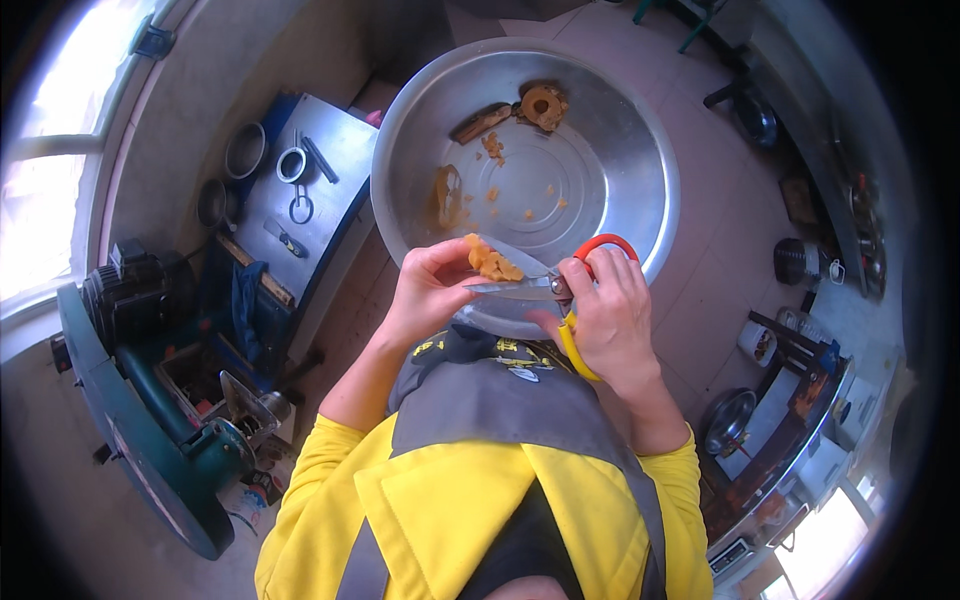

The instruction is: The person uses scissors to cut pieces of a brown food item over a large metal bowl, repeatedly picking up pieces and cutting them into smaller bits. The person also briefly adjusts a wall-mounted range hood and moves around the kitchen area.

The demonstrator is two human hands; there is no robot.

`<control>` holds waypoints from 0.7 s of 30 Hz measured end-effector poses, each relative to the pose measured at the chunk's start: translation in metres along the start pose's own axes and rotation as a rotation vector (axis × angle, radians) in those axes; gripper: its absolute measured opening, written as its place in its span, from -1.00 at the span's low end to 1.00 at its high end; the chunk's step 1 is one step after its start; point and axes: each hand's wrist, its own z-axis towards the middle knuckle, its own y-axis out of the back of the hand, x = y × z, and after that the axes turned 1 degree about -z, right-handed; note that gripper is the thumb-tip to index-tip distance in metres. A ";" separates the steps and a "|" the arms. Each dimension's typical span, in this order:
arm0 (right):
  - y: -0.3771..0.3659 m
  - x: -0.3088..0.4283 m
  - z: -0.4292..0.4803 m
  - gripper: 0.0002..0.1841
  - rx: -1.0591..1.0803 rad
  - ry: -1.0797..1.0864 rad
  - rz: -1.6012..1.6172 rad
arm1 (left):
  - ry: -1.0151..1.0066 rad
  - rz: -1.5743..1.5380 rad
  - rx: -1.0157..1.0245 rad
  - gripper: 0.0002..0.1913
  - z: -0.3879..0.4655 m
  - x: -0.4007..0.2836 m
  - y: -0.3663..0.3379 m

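Note:
My left hand [427,289] pinches a lumpy orange-brown chunk [495,264] of soft-looking food between thumb and fingers. A pair of scissors [559,289], one handle loop red and the other yellow, is gripped by my right hand [616,322]. Its blades are spread apart and point left at the chunk. Both hands are over the near rim of a large stainless steel basin [652,157]. Inside lie a ring-shaped brown piece [545,107], a long brown piece [484,122], an orange-brown slab [448,196] and several small crumbs [493,146].
A metal-topped table [330,131] at the left holds metal rings [291,165], a dark bar [321,159] and a knife [285,236]. Below it stands a green belt-driven grinder [135,420]. A metal bowl [731,420] sits on a bench at the right.

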 end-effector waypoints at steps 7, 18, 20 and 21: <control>0.018 -0.013 -0.003 -0.62 0.061 -0.438 0.609 | -0.011 -0.201 -0.015 -0.69 0.001 0.000 -0.007; -0.010 0.006 0.022 -0.73 -0.196 -0.065 0.706 | -0.055 0.174 -0.068 -0.70 -0.002 -0.005 -0.025; -0.011 0.006 0.023 -0.74 -0.177 -0.088 0.697 | -0.109 0.251 -0.088 -0.70 -0.003 -0.007 -0.027; -0.011 0.006 0.022 -0.74 -0.163 -0.094 0.679 | -0.134 0.303 -0.096 -0.70 -0.003 -0.009 -0.027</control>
